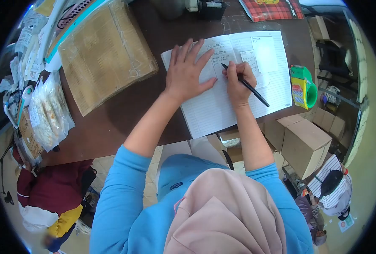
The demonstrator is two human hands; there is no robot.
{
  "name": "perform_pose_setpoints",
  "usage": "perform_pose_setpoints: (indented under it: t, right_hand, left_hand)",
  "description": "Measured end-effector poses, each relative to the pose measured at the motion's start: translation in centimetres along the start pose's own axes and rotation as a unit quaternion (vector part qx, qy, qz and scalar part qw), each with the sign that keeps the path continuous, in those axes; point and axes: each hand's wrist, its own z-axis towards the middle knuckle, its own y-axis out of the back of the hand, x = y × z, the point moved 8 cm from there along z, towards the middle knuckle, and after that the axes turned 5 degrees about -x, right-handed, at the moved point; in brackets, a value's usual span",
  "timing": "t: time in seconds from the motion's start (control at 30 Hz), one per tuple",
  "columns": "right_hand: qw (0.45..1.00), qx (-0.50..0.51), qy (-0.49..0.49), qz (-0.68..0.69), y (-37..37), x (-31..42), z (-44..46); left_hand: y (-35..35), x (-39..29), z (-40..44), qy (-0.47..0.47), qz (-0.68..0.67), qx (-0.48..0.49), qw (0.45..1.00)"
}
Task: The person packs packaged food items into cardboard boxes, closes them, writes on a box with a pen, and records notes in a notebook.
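Note:
An open lined notebook (pixel 209 110) lies on the dark brown table (pixel 154 122), with handwriting near the top of its left page. My left hand (pixel 188 74) rests flat on the left page, fingers spread, holding nothing. Near the middle fold, my right hand (pixel 241 82) grips a black pen (pixel 253 89), whose tip points at the left page close to the writing. Whether the tip touches the paper I cannot tell. Small paper slips (pixel 264 55) lie on the right page.
A taped cardboard package (pixel 107 51) and plastic-wrapped packs (pixel 48 110) lie at the left. Right of the notebook stands a green and yellow tape dispenser (pixel 304 87). A red plaid packet (pixel 272 9) is at the back. Cardboard boxes (pixel 298 142) and people are beyond the table.

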Motion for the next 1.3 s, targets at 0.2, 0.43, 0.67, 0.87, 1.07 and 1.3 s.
perform_pose_setpoints:
  t: [0.2,0.43,0.67,0.87,1.07,1.3]
  right_hand:
    - [0.995,-0.013,-0.085,0.044,0.4,0.0,0.5]
    - [1.000,-0.013,0.002,-0.014,0.5,0.2,0.0]
    - [0.996,0.010,0.046,-0.073,0.6,0.3,0.2]
    - [0.995,0.010,0.050,-0.083,0.8,0.5,0.1]
    - [0.998,-0.007,0.036,-0.057,0.9,0.4,0.1]
    - [0.999,-0.006,0.019,-0.028,0.9,0.3,0.2]
  left_hand:
    - [-0.9,0.1,1.1,0.009,0.065,0.021,0.998]
    - [-1.3,0.0,1.0,0.020,0.070,0.032,0.997]
    - [-1.3,-0.4,1.4,0.019,0.071,0.023,0.997]
    - [-1.3,-0.6,1.5,0.020,0.070,0.024,0.997]
    - [-1.2,-0.7,1.5,0.017,0.072,0.029,0.997]
    - [-1.0,-0.9,1.7,0.012,0.074,0.027,0.997]
